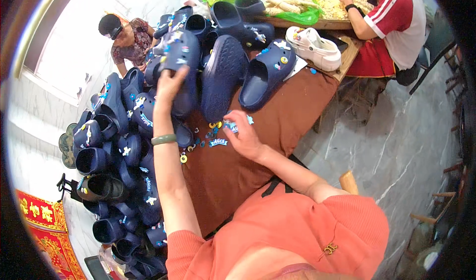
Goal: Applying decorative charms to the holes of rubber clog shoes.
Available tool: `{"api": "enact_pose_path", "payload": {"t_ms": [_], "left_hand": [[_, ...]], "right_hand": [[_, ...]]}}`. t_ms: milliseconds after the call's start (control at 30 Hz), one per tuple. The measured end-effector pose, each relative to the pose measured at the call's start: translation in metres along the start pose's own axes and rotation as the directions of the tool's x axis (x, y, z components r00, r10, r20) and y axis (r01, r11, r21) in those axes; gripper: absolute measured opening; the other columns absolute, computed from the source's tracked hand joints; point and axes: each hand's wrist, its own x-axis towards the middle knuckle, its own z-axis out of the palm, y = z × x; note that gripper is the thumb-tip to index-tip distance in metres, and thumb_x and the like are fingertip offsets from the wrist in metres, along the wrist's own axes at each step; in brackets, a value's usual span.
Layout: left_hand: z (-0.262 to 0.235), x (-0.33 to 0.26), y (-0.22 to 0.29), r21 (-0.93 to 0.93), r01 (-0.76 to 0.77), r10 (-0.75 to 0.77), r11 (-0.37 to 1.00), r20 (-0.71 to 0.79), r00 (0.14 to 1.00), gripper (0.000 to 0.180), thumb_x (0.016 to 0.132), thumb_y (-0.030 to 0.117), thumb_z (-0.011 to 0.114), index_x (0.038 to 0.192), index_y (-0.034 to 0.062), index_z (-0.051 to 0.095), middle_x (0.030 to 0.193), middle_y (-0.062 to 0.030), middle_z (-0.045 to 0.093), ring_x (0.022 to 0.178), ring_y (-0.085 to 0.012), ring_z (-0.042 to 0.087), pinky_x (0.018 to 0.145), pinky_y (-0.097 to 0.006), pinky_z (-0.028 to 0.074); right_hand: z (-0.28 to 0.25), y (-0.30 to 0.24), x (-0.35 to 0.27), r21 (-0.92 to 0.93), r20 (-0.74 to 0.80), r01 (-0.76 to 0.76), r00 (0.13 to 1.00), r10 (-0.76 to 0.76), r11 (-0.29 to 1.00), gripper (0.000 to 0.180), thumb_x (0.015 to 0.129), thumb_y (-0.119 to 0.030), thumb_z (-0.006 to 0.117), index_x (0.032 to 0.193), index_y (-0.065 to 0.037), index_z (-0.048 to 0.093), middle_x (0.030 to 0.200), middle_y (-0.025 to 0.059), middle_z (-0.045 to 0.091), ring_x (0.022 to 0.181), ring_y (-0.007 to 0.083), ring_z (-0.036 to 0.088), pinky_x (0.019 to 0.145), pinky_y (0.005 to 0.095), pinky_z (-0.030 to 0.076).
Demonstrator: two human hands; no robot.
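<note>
My left hand (170, 84) reaches up and grips a navy clog (182, 57) studded with small coloured charms, at the top of a big heap of the same clogs. My right hand (241, 131) rests on the brown tabletop (277, 126) with its fingers pinched on a small blue charm (233, 127). More loose charms (213, 139) lie scattered between my two hands. A green bangle (164, 140) sits on my left wrist. Navy clogs (265, 72) lie just beyond my right hand.
Navy clogs (106, 156) are piled along the left down to the floor. A white clog (317, 47) lies on the table's far side. A person in red and white (391, 27) sits by a tray of corn cobs (307, 2). Another person (126, 37) sits at the back left.
</note>
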Motion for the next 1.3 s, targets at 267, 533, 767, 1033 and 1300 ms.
{"api": "enact_pose_path", "payload": {"t_ms": [267, 533, 767, 1033, 1300], "left_hand": [[0.064, 0.004, -0.050, 0.262, 0.001, -0.058, 0.965, 0.209, 0.976, 0.069, 0.089, 0.043, 0.061, 0.137, -0.0020, 0.041, 0.129, -0.0288, 0.053, 0.123, -0.0399, 0.051, 0.103, -0.040, 0.038], [0.069, -0.025, -0.050, 0.406, -0.002, -0.029, 0.914, 0.069, 0.997, 0.059, 0.089, 0.046, 0.058, 0.128, 0.0019, 0.048, 0.122, -0.0210, 0.060, 0.118, -0.0392, 0.054, 0.100, -0.055, 0.035], [0.041, -0.138, 0.030, -0.522, 0.047, 0.164, 0.852, 0.350, 0.922, 0.031, 0.097, 0.024, 0.056, 0.101, -0.0026, 0.070, 0.099, -0.0076, 0.071, 0.095, -0.0133, 0.064, 0.086, -0.032, 0.050], [0.009, -0.237, 0.007, -0.929, -0.045, -0.172, 0.368, -0.115, 0.978, 0.023, 0.088, 0.008, 0.059, 0.109, -0.0013, 0.060, 0.102, -0.0071, 0.064, 0.091, -0.0161, 0.062, 0.082, -0.031, 0.050], [0.014, -0.322, -0.078, -0.914, 0.376, -0.370, 0.155, 0.299, 0.879, 0.035, 0.077, 0.001, 0.062, 0.112, 0.0007, 0.057, 0.106, -0.0093, 0.064, 0.091, -0.0185, 0.065, 0.083, -0.033, 0.054]], "right_hand": [[-0.101, 0.072, 0.092, -0.614, -0.436, -0.412, 0.888, 0.145, 0.673, 0.107, 0.059, -0.027, 0.087, 0.142, -0.010, 0.022, 0.140, 0.0274, 0.025, 0.130, 0.0458, 0.027, 0.108, 0.0540, 0.024], [-0.077, 0.127, 0.093, -0.229, -0.513, -0.527, 0.780, 0.358, 0.818, 0.079, 0.071, 0.003, 0.055, 0.141, 0.001, 0.020, 0.139, 0.0334, 0.020, 0.130, 0.0480, 0.026, 0.113, 0.0491, 0.021], [-0.026, 0.047, 0.058, -0.048, -0.469, -0.149, 0.876, 0.109, 0.988, 0.076, 0.069, 0.011, 0.044, 0.141, 0.005, 0.022, 0.144, 0.0239, 0.022, 0.137, 0.0373, 0.022, 0.117, 0.0440, 0.013], [0.024, -0.075, -0.064, 0.177, 0.339, 0.092, 0.929, -0.149, 0.980, 0.077, 0.072, -0.014, 0.074, 0.135, 0.001, 0.033, 0.138, 0.0239, 0.027, 0.131, 0.0414, 0.026, 0.110, 0.0501, 0.023], [0.057, -0.048, 0.007, -0.121, 0.434, 0.283, 0.877, -0.205, 0.952, 0.032, 0.082, -0.006, 0.062, 0.113, -0.002, 0.057, 0.117, 0.0155, 0.052, 0.113, 0.0338, 0.048, 0.101, 0.0436, 0.035]]}}
